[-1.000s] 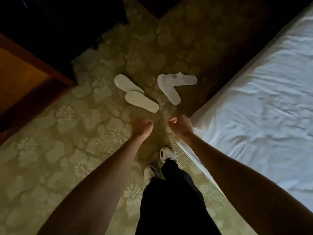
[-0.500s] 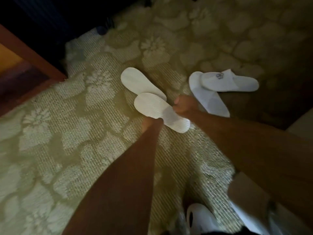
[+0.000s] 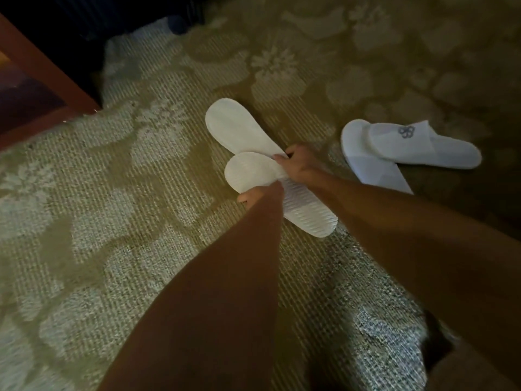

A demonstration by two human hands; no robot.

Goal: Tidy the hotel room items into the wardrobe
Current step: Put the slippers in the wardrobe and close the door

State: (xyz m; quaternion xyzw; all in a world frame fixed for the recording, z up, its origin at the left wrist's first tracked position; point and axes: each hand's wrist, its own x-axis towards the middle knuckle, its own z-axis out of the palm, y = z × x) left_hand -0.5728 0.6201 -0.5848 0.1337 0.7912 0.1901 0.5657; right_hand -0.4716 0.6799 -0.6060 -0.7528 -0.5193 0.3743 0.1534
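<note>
White towelling slippers, two pairs, on the patterned carpet (image 3: 118,210). The near pair lies sole-up, overlapped in a V. The upper slipper (image 3: 236,131) runs its long axis away from the person toward the far left. The lower slipper (image 3: 284,193) lies across its near end, long axis running from the left toward the person's right. The right hand (image 3: 298,165) is curled over the point where the two soles cross, fingers pinching the edge of the lower slipper and touching the upper one. The left hand (image 3: 259,194) meets the lower slipper's near long edge from below; most of the hand is hidden behind its own forearm, so whether it grips or only touches cannot be told. The hands are close together, with only the width of the sole between them.

The second pair (image 3: 408,148) lies well apart to the right, also crossed, one slipper strap-up with a logo showing. The right arm is the nearer to it.

The wardrobe frame (image 3: 48,69), reddish wood, stands at the carpet's far left corner, left of both pairs. Judged from this, the lift is only beginning and the carry will go leftward.
</note>
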